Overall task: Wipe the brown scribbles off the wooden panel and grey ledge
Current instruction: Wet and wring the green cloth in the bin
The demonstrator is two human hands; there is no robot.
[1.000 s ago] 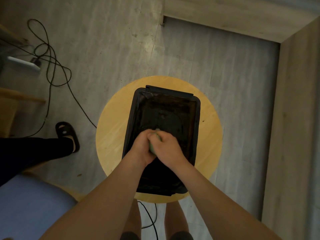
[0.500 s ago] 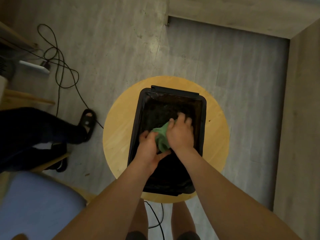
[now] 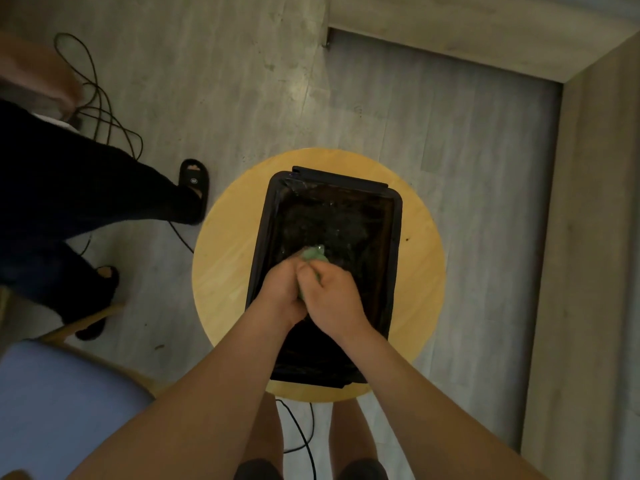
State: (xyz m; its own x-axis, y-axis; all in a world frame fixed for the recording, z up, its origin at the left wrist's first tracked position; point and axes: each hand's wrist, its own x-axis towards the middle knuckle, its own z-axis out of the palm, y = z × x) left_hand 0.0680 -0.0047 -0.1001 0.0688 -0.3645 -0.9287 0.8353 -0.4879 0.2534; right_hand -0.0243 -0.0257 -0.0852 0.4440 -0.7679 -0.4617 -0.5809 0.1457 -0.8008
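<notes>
A green cloth (image 3: 313, 255) is bunched between both my hands over a black basin (image 3: 396, 237) lined with dark plastic. My left hand (image 3: 280, 294) and my right hand (image 3: 334, 297) grip the cloth with curled fingers, knuckles pressed together; only its far tip shows. The basin stands on a round wooden stool (image 3: 420, 261). A light wooden panel (image 3: 588, 254) runs along the right side, with a wooden ledge (image 3: 450, 36) across the top right. No brown scribbles are visible on them from here.
Another person in dark clothes and black sandals (image 3: 194, 180) stands at the left. Black cables (image 3: 104, 112) loop over the grey floor at top left, and one cable (image 3: 304, 441) runs under the stool. A blue seat (image 3: 52, 403) fills the lower left.
My right hand pulled back from spreading the cloth and curled round it; both hands now squeeze it together. The other person stepped closer to the stool.
</notes>
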